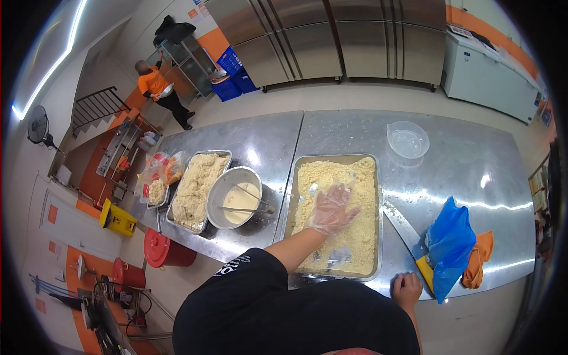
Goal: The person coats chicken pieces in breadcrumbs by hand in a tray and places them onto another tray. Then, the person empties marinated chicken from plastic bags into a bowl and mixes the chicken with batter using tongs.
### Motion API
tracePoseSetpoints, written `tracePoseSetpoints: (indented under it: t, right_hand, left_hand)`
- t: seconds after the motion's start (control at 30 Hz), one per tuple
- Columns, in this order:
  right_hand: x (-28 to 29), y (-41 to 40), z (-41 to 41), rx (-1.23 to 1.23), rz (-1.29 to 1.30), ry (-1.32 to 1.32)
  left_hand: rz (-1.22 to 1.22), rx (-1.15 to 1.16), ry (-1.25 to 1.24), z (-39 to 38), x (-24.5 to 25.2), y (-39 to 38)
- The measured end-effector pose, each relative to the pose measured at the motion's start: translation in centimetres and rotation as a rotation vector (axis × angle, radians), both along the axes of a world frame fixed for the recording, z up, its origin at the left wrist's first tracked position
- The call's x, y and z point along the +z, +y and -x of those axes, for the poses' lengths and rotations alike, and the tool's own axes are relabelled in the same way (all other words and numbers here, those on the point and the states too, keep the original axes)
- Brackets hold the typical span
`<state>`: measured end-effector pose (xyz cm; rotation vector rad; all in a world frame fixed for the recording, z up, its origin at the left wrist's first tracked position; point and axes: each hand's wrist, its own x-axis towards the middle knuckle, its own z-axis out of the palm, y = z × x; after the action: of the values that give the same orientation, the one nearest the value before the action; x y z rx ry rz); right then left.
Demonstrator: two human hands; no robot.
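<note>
My left hand [333, 209], in a clear plastic glove, presses palm down with its fingers apart on pale yellow breadcrumbs [360, 235]. The crumbs are spread unevenly in a rectangular metal tray [378, 213], and bare metal shows through in spots. My bare right hand [407, 288] rests at the table's near edge with its fingers curled and nothing visible in it. Close beside that hand is the yellow handle of a wide-bladed knife [401, 224]. A blue plastic bag [450, 248] partly covers the knife.
Left of the tray, a metal bowl [213, 199] holds cream-coloured batter and metal tongs [237, 209]. Beyond it stand a heaped crumb tray [198, 188] and plastic bags [153, 171]. A clear plastic jug [408, 141] and an orange cloth [478, 262] are rightward. A person [155, 86] stands across the room.
</note>
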<state>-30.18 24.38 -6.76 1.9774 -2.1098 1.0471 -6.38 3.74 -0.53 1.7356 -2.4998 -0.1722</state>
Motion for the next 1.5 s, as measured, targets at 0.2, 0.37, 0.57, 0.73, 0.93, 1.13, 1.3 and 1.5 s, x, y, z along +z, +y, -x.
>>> tracePoseSetpoints:
  t: [0.2, 0.37, 0.57, 0.73, 0.93, 1.13, 1.3, 1.5]
  right_hand:
    - [-0.1, -0.1, 0.0, -0.005, 0.02, -0.006]
    - [-0.4, 0.1, -0.1, -0.021, 0.027, -0.009]
    - [-0.1, 0.3, -0.3, -0.018, 0.029, -0.027]
    - [-0.5, 0.0, 0.2, -0.011, 0.012, -0.019]
    - [-0.8, -0.1, 0.5, -0.027, 0.058, -0.048]
    - [-0.4, 0.2, 0.1, -0.037, 0.055, -0.049]
    - [-1.0, 0.4, -0.1, -0.034, 0.034, -0.053]
    - [-0.2, 0.0, 0.0, -0.045, -0.015, -0.041]
  left_hand:
    - [-0.102, 0.005, 0.114, -0.2, 1.4, -0.9]
    - [-0.211, 0.036, -0.026, 0.7, 3.3, 0.0]
    - [-0.141, 0.015, -0.123, 1.3, 1.2, -0.3]
    - [-0.161, -0.006, -0.07, 1.4, 1.0, -1.0]
    - [0.035, -0.018, -0.011, 0.2, 2.4, 0.6]
    - [-0.106, 0.182, -0.02, -2.2, 2.3, 2.6]
    - [-0.179, 0.186, 0.049, -2.8, 0.4, 1.4]
    - [-0.149, 0.175, 0.067, -2.9, 0.2, 1.1]
